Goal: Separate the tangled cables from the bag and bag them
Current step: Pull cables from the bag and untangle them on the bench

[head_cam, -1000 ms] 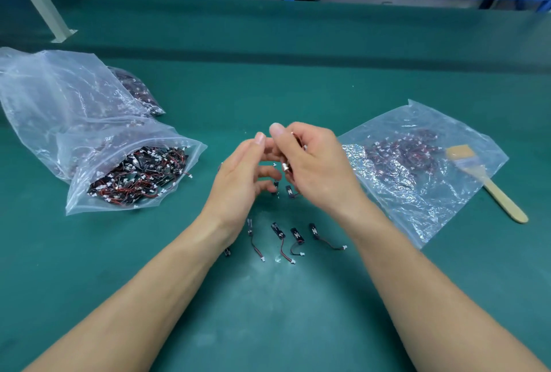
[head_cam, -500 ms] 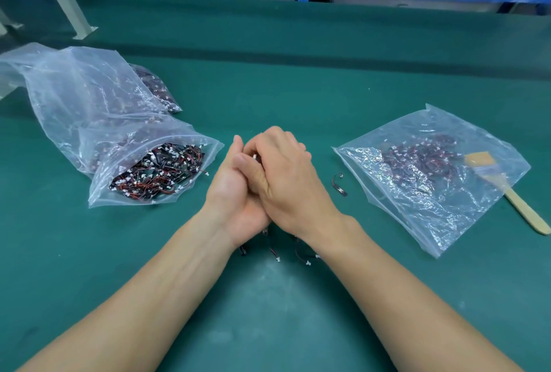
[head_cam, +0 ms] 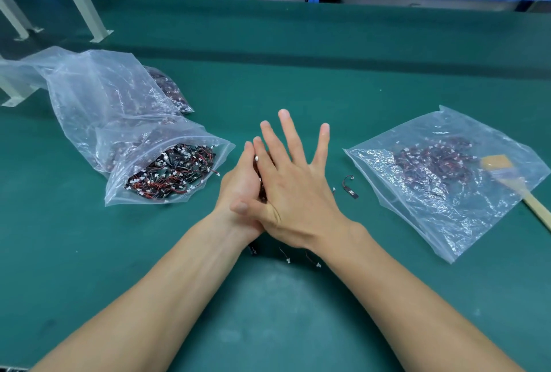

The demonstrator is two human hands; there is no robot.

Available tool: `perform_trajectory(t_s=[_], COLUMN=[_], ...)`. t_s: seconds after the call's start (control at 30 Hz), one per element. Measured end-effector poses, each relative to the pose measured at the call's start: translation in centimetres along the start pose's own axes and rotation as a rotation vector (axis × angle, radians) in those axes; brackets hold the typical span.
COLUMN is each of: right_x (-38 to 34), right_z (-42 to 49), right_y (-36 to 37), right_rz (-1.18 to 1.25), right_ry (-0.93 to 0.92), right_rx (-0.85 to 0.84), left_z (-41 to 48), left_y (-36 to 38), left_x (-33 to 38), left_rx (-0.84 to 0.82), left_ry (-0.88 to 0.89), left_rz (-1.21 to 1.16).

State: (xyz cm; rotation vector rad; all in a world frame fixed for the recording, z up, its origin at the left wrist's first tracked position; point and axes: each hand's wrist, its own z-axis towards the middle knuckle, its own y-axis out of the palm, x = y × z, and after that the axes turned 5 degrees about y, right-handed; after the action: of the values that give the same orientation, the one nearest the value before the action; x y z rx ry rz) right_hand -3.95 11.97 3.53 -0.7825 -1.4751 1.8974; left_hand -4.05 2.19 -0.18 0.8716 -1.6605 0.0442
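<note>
- The left bag (head_cam: pixel 98 109) is full of tangled cables (head_cam: pixel 170 175), so lots of work is left.
- The right bag (head_cam: pixel 417 216) has sorted cables (head_cam: pixel 432 163) in it. One loose cable (head_cam: pixel 349 187) lies just beside it.
- The right hand (head_cam: pixel 295 193) is spread flat and pressed onto the left hand (head_cam: pixel 241 181).
- A few cables (head_cam: pixel 262 190) seem squeezed between the palms, mostly hidden.
</note>
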Motion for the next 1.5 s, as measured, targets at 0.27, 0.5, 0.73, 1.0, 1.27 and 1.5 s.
perform_trajectory(t_s=[0.27, 0.5, 0.73, 1.0, 1.27, 1.5], right_x=[0.4, 3.7, 8.9, 13.1, 14.5, 14.6], right_z=[-0.4, -0.9, -2.0, -3.0, -3.6, -3.6], right_y=[0.4, -0.4, -0.2, 0.4, 1.5, 1.9], right_rz=[0.106, 0.448, 0.530, 0.546, 0.562, 0.491], right_ry=[0.006, 0.074, 0.206, 0.362, 0.405, 0.386], right_rx=[0.076, 0.097, 0.096, 0.177, 0.256, 0.257], left_z=[-1.1, 0.7, 1.8, 2.7, 4.2, 4.9], left_y=[0.1, -2.4, -5.3, -6.4, -5.9, -6.3], left_x=[1.6, 4.5, 5.9, 6.1, 6.0, 5.1], left_rx=[-0.056, -0.133, 0.039, 0.149, 0.150, 0.241], left_ry=[0.066, 0.443, 0.622, 0.647, 0.833, 0.676], left_rz=[0.333, 0.826, 1.547, 1.658, 1.608, 1.775])
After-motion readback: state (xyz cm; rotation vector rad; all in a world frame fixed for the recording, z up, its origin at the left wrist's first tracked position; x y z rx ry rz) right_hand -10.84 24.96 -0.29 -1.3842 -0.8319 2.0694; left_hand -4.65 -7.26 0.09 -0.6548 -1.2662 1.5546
